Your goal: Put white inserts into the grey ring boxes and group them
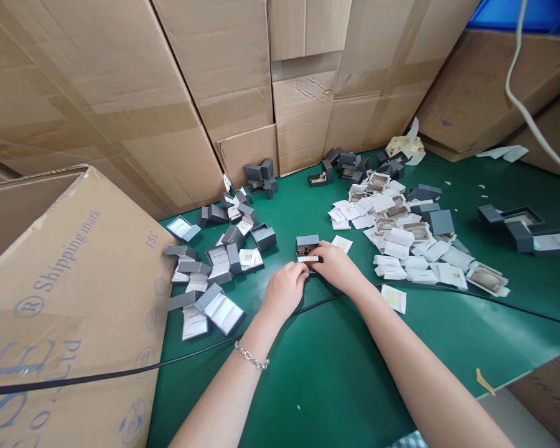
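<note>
A small dark grey hinged box stands with its lid up near the middle of the green table. My left hand has its fingers closed at the box's front left edge. From the right, my right hand pinches the box's side and a pale insert at its front. Something dark and gold-coloured shows inside, too small to name. My fingertips partly cover the box's lower part. A white card lies just behind my right hand.
Several open grey boxes lie to the left. White inserts and cards are heaped at the right. A black cable crosses the table. A large carton borders the left; stacked cartons wall the back.
</note>
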A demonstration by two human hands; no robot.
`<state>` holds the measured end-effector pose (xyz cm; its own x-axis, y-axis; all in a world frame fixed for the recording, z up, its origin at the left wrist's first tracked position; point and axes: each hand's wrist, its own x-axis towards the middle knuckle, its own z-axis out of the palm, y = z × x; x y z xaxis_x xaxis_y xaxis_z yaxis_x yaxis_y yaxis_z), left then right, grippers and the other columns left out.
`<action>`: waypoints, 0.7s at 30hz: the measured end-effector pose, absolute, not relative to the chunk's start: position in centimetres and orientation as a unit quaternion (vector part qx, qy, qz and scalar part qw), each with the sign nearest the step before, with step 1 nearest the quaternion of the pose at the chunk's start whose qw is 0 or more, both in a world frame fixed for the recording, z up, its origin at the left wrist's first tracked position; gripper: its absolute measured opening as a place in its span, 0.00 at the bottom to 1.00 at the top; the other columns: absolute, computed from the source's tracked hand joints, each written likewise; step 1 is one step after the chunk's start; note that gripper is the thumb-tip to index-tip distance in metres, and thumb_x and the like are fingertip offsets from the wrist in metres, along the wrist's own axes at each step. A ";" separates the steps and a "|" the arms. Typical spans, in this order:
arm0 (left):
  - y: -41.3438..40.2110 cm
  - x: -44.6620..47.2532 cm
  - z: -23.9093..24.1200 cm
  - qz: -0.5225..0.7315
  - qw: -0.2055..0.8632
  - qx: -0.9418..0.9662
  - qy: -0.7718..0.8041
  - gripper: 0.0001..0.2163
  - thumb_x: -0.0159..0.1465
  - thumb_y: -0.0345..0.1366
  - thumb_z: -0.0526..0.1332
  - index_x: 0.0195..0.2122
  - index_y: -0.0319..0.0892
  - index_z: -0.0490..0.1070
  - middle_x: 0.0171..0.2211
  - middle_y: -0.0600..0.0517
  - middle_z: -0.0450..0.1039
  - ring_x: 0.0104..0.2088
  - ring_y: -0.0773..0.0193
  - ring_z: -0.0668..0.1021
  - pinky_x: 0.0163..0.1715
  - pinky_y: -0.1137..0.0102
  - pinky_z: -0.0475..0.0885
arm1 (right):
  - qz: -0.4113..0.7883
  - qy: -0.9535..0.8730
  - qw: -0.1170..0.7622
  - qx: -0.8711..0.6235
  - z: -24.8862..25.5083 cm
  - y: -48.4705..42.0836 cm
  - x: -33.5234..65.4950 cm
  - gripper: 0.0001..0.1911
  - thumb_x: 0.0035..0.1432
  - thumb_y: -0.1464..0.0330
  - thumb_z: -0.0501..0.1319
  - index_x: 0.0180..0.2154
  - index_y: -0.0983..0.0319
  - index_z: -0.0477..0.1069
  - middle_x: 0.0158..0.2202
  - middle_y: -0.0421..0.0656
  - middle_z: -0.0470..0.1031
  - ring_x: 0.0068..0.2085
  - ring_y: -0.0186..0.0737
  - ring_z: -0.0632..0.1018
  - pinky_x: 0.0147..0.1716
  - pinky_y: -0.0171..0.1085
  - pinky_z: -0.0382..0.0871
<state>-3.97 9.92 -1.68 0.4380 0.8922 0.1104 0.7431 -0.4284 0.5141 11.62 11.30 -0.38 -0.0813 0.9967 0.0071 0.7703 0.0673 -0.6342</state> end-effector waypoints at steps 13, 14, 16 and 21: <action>9.6 -3.8 -2.0 0.139 0.106 0.855 0.488 0.12 0.66 0.34 0.51 0.44 0.47 0.73 0.31 0.51 0.68 0.30 0.63 0.74 0.29 0.70 0.67 | 0.231 -0.674 0.227 -0.664 -0.1 10.9 11.1 0.11 0.53 0.73 0.54 0.32 0.58 0.75 0.35 0.40 0.77 0.35 0.37 0.75 0.32 0.32 0.62; 9.6 -3.8 -2.0 0.137 0.106 0.854 0.490 0.12 0.66 0.35 0.51 0.43 0.48 0.73 0.30 0.51 0.67 0.30 0.64 0.73 0.29 0.70 0.66 | 0.226 -0.677 0.227 -0.662 -0.2 11.0 11.1 0.11 0.53 0.73 0.54 0.31 0.58 0.75 0.36 0.40 0.77 0.35 0.37 0.75 0.32 0.32 0.62; 9.6 -3.8 -1.9 0.135 0.105 0.852 0.494 0.13 0.66 0.35 0.50 0.43 0.48 0.73 0.30 0.51 0.67 0.29 0.64 0.73 0.29 0.70 0.66 | 0.219 -0.683 0.222 -0.660 -0.3 11.1 11.0 0.11 0.53 0.73 0.54 0.31 0.58 0.75 0.37 0.41 0.77 0.36 0.38 0.75 0.32 0.33 0.62; 9.4 -3.7 -1.8 0.135 0.110 0.846 0.504 0.13 0.66 0.36 0.49 0.44 0.49 0.73 0.30 0.51 0.67 0.29 0.63 0.73 0.28 0.70 0.65 | 0.193 -0.696 0.195 -0.664 -0.1 11.0 10.9 0.12 0.53 0.73 0.54 0.31 0.58 0.75 0.37 0.42 0.75 0.34 0.37 0.74 0.28 0.32 0.58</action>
<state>-3.67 9.44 -1.82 0.4566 0.8819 0.1173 0.8227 -0.4687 0.3216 10.86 11.04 -0.12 -0.0420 0.9990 0.0151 0.8488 0.0437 -0.5269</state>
